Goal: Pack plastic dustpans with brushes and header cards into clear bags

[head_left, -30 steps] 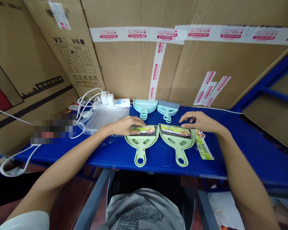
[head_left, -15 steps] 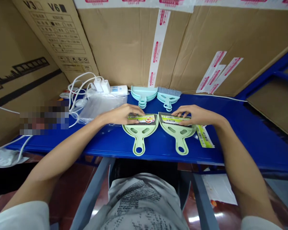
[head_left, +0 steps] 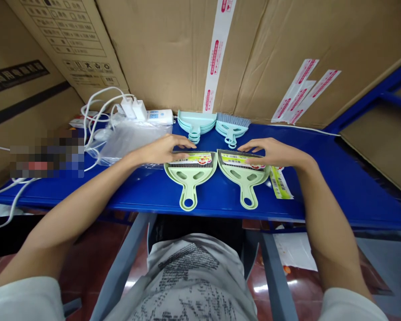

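Observation:
Two light-green dustpan-and-brush sets lie side by side on the blue table, handles toward me. Across the dark bristles of the left set (head_left: 190,174) runs a printed yellow-green label (head_left: 202,158). A similar label (head_left: 230,158) lies across the right set (head_left: 243,176). My left hand (head_left: 165,149) hovers at the upper left of the left set, thumb and fingers apart. Over the right set's upper right part is my right hand (head_left: 276,151), its fingers also spread. Whether either thumb still touches a label is hard to tell.
Stacked light-blue dustpans (head_left: 197,121) and blue brushes (head_left: 232,127) stand behind, against a cardboard wall (head_left: 167,53). Clear plastic bags (head_left: 133,138), white cables and a power strip (head_left: 160,117) lie at the left. A loose label (head_left: 280,183) is beside the right set.
Both hands have loosened and lifted slightly from the labels, uncovering more of them. The view has tilted down a little. Both green sets stay on the table.

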{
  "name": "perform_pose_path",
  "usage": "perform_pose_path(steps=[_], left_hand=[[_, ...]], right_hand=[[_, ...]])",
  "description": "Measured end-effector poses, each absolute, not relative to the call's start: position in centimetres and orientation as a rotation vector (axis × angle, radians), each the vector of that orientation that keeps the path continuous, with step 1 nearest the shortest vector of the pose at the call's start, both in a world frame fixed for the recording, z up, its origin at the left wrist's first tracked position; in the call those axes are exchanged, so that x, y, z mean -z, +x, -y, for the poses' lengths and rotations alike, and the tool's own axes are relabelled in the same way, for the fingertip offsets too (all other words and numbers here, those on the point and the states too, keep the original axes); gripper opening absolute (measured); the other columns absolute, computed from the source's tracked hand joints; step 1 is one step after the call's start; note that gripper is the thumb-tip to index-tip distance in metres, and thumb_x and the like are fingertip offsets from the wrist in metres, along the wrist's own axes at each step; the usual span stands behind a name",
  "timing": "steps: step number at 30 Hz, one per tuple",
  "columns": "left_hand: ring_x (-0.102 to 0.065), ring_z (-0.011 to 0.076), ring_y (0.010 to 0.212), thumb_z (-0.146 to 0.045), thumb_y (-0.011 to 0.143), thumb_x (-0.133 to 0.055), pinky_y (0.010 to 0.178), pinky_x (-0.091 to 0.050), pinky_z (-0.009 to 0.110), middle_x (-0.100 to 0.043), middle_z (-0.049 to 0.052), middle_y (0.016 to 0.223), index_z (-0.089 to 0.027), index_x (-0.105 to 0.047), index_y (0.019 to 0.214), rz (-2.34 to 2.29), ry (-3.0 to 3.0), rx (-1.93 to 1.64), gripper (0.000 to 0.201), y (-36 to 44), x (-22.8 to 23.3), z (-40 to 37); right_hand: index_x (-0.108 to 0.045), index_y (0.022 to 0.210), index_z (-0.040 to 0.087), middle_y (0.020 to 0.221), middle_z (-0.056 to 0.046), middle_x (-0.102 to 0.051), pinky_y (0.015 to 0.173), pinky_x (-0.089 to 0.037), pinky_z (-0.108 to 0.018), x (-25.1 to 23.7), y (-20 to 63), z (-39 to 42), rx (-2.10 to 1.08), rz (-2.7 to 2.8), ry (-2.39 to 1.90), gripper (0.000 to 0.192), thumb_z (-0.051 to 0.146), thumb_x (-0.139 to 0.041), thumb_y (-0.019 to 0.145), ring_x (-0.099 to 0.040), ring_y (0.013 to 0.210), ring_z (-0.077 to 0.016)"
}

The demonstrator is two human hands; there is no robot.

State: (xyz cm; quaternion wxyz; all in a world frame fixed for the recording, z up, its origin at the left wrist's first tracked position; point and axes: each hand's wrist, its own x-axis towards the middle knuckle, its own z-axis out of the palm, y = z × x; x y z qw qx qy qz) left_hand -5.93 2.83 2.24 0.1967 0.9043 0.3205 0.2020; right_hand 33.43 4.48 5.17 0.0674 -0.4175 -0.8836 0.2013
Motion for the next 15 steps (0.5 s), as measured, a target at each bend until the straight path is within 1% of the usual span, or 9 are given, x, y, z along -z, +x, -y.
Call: perform_pose_path(steps=[3, 5, 11, 15], left_hand=[[-0.078, 0.0229, 0.107, -0.034, 0.102, -0.062, 0.097, -0.063, 0.038, -0.08, 0.012, 0.124, -0.014, -0.073, 0.131, -0.947, 2.432, -0.588, 0.037, -5.98, -2.2, -2.89], [-0.078, 0.0228, 0.107, -0.032, 0.102, -0.06, 0.095, -0.063, 0.037, -0.081, 0.012, 0.12, -0.014, -0.073, 0.13, -0.952, 2.395, -0.596, 0.035, -5.94, -2.2, -2.91], [-0.078, 0.0225, 0.109, -0.03, 0.101, -0.061, 0.097, -0.063, 0.038, -0.081, 0.011, 0.12, -0.016, -0.074, 0.127, -0.928, 2.362, -0.646, 0.033, -5.63, -2.41, -2.8], [-0.078, 0.0228, 0.106, -0.031, 0.1, -0.062, 0.094, -0.063, 0.037, -0.081, 0.011, 0.119, -0.016, -0.076, 0.123, -0.963, 2.345, -0.682, 0.031, -5.62, -2.37, -2.86]], right_hand=[[-0.076, 0.134, 0.023, 0.129, -0.008, -0.078, 0.101, -0.059, -0.046, -5.27, 33.41, -4.4, -0.614, 2.608, -1.255, 0.052, 0.049, -0.066, 0.09, -0.075, 0.112, -0.0288], [-0.076, 0.134, 0.024, 0.123, -0.008, -0.08, 0.099, -0.06, -0.044, -5.3, 33.37, -4.36, -0.619, 2.573, -1.263, 0.048, 0.044, -0.063, 0.092, -0.076, 0.108, -0.027], [-0.077, 0.13, 0.022, 0.118, -0.008, -0.081, 0.093, -0.061, -0.042, -5.03, 33.28, -4.59, -0.618, 2.513, -1.281, 0.044, 0.038, -0.061, 0.092, -0.076, 0.107, -0.0269], [-0.078, 0.129, 0.021, 0.114, -0.009, -0.082, 0.092, -0.061, -0.042, -4.86, 33.28, -4.77, -0.608, 2.52, -1.304, 0.045, 0.037, -0.061, 0.091, -0.077, 0.104, -0.0272]])
